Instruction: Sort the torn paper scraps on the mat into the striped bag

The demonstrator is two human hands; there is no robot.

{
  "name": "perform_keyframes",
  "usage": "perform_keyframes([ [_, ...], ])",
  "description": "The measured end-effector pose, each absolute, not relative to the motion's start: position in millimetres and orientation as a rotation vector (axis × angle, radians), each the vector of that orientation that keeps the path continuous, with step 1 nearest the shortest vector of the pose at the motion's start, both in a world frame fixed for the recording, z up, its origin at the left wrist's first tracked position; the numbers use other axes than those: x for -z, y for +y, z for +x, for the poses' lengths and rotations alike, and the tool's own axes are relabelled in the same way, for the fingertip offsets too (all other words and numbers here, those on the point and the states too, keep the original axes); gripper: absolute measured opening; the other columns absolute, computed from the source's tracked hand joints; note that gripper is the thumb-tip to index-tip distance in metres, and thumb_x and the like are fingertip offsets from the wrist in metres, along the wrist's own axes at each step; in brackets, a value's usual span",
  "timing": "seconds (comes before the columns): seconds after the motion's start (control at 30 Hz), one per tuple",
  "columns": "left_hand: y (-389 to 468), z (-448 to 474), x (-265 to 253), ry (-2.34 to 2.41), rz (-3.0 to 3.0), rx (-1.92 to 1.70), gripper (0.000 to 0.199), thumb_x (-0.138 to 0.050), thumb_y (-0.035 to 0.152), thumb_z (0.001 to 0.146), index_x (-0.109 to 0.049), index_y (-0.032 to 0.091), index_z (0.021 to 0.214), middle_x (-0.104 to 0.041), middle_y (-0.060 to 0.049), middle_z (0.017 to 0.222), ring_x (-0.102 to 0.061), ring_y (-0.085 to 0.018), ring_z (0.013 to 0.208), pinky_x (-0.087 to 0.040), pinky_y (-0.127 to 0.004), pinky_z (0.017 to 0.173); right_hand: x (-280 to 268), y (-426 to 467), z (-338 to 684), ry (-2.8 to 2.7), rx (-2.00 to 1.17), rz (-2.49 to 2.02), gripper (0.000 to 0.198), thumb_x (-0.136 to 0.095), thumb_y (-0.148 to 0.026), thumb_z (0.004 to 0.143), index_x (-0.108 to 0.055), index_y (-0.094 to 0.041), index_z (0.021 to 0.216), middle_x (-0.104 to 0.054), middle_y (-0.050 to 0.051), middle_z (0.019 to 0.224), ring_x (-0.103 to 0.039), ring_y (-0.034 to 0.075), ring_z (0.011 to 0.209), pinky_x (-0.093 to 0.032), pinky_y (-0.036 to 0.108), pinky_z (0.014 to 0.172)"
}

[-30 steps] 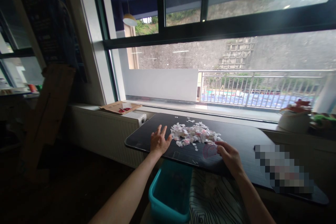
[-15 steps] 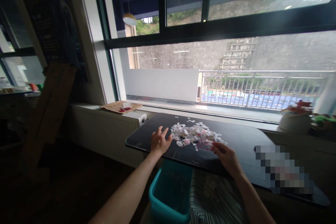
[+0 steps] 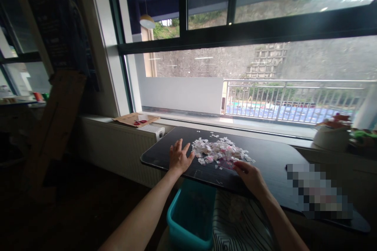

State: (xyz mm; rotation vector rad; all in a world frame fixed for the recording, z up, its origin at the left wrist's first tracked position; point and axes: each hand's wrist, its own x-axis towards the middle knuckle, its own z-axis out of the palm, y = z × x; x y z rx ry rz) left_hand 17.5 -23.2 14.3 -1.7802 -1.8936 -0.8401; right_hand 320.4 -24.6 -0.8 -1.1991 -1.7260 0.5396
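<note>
Right hand [image 3: 249,175] first: thumb and fingers come together in a pinch on a see-through pinkish piece [image 3: 226,163], set against the near side of a heap of paper scraps [image 3: 219,149]. The grip looks almost fully closed, though the exact finger contact is too small to read. Over to the left hand [image 3: 179,159]: fingers fanned wide, nothing in it, just beside the heap's left side; whether it touches the table [image 3: 271,160], I can't tell. The step in hand, I judge, is working that piece at the heap's near fringe. The next move calls for a steady pinch, the piece kept low, the left hand flanking. The heap sits on the table's left half, a few strays towards the far edge. Below the near edge, a teal bin [image 3: 191,240]; past the far left corner, red-handled scissors [image 3: 140,122] on a brown sheet [image 3: 126,119].
</note>
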Motion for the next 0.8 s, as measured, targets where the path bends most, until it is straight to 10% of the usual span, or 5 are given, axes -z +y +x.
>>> perform_keyframes([
  [0.13, -24.5, 18.5, -16.2, -1.905, -1.823, 0.801, 0.038, -0.047, 0.047, 0.086, -0.068, 0.026, 0.111, -0.041, -0.012, 0.143, -0.033, -0.034, 0.133, -0.024, -0.057, 0.106, 0.4, -26.7, 320.1, -1.770, -0.530, -1.184, 0.028, -0.062, -0.043, 0.073, -0.075, -0.022, 0.086, -0.076, 0.004, 0.079, -0.067, 0.023, 0.071, -0.049, 0.031, 0.067],
  [0.3, -25.8, 21.7, -18.0, -2.049, -1.774, 0.833, 0.068, -0.048, 0.047, 0.086, -0.030, 0.019, 0.145, -0.026, -0.019, 0.150, -0.037, -0.036, 0.130, -0.028, -0.060, 0.102, 1.6, -28.1, 323.6, -1.732, -0.472, -1.232, 0.031, -0.057, -0.039, 0.077, -0.073, -0.018, 0.092, -0.074, 0.007, 0.079, -0.067, 0.025, 0.073, -0.049, 0.034, 0.069],
  [0.57, -27.1, 21.7, -18.7, -1.996, -1.804, 0.770, 0.051, -0.049, 0.048, 0.085, -0.048, 0.032, 0.133, -0.023, -0.009, 0.153, -0.020, -0.036, 0.139, -0.017, -0.061, 0.107, 2.6, -28.0, 318.9, -1.832, -0.546, -1.131, 0.030, -0.058, -0.041, 0.077, -0.072, -0.017, 0.090, -0.074, 0.005, 0.077, -0.067, 0.021, 0.070, -0.051, 0.030, 0.067],
  [0.8, -24.6, 23.1, -21.2, -2.154, -1.827, 0.689, 0.075, -0.043, 0.057, 0.085, -0.018, 0.023, 0.148, -0.009, -0.014, 0.155, -0.010, -0.035, 0.141, -0.011, -0.061, 0.108, 3.4, -28.3, 319.3, -1.869, -0.549, -1.120, 0.026, -0.060, -0.040, 0.075, -0.073, -0.019, 0.084, -0.074, 0.004, 0.076, -0.066, 0.020, 0.066, -0.051, 0.028, 0.063],
])
